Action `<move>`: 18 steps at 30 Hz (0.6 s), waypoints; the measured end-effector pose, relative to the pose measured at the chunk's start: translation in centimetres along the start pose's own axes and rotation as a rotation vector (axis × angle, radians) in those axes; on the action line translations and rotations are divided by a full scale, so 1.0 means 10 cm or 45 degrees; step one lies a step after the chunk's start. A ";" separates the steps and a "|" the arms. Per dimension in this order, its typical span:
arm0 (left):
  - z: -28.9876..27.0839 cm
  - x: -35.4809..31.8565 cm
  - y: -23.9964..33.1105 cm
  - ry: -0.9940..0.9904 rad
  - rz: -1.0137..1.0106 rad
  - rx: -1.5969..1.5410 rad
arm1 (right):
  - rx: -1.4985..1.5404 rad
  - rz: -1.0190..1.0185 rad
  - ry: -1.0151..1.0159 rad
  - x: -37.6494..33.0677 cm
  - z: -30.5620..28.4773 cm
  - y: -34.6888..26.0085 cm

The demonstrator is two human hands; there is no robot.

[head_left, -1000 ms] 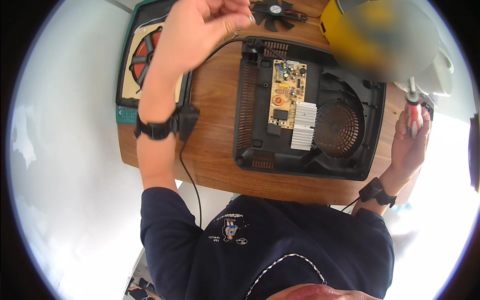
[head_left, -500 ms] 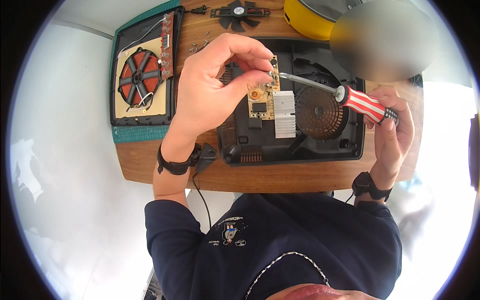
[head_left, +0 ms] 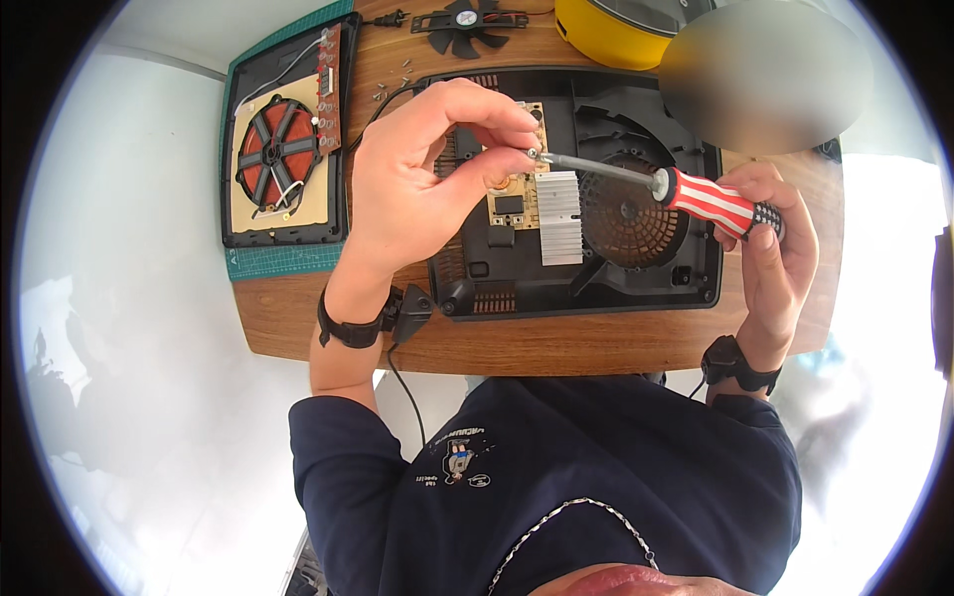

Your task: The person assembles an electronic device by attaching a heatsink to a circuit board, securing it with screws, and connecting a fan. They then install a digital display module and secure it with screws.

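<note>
My right hand (head_left: pixel 772 223) is closed round the red-and-white striped handle of a screwdriver (head_left: pixel 711 199). The shaft points left, and its tip meets a small screw (head_left: pixel 534 154) pinched between the thumb and index finger of my left hand (head_left: pixel 427 174). Both hands are raised over a black plastic housing (head_left: pixel 636 298) lying on the table. Beneath my left fingers is a tan circuit board (head_left: pixel 509 221), partly hidden by them. A ribbed silver heat sink (head_left: pixel 560 219) stands beside the board, left of a round vent grille (head_left: pixel 633 214).
A black cover with a red-and-black coil (head_left: pixel 278 154) lies on a green cutting mat (head_left: pixel 288 262) at left. Loose screws (head_left: pixel 380 96), a black fan (head_left: pixel 465 25) and a plug (head_left: pixel 391 18) lie at the back. A yellow pot-like container (head_left: pixel 596 38) stands behind the housing.
The screwdriver tip has come up against the screw in my left fingers, where a small gap showed before. My right hand has shifted slightly left.
</note>
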State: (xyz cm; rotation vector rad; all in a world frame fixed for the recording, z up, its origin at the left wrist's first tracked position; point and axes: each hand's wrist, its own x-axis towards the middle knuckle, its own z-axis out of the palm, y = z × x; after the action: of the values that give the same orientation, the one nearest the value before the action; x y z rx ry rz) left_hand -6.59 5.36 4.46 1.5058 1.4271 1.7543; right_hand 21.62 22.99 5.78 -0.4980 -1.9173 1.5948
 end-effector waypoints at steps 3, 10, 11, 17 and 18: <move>-0.02 -0.02 0.02 0.001 0.023 0.031 | 0.021 0.008 -0.016 0.00 -0.01 0.02; -0.02 0.00 0.00 -0.004 -0.039 0.056 | 0.095 0.016 0.033 -0.03 -0.02 0.00; -0.02 -0.02 0.02 -0.006 -0.042 0.074 | 0.104 0.015 0.021 -0.02 -0.02 0.02; -0.03 -0.03 0.05 -0.082 -0.060 0.162 | 0.097 0.026 -0.020 -0.02 0.00 0.03; -0.07 -0.05 0.07 -0.125 -0.079 0.184 | 0.094 0.030 -0.028 -0.01 0.01 0.03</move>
State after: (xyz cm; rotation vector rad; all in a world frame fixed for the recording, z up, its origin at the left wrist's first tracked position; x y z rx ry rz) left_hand -6.83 4.42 4.94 1.5794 1.5614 1.5485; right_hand 21.67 22.91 5.50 -0.4754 -1.8672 1.6859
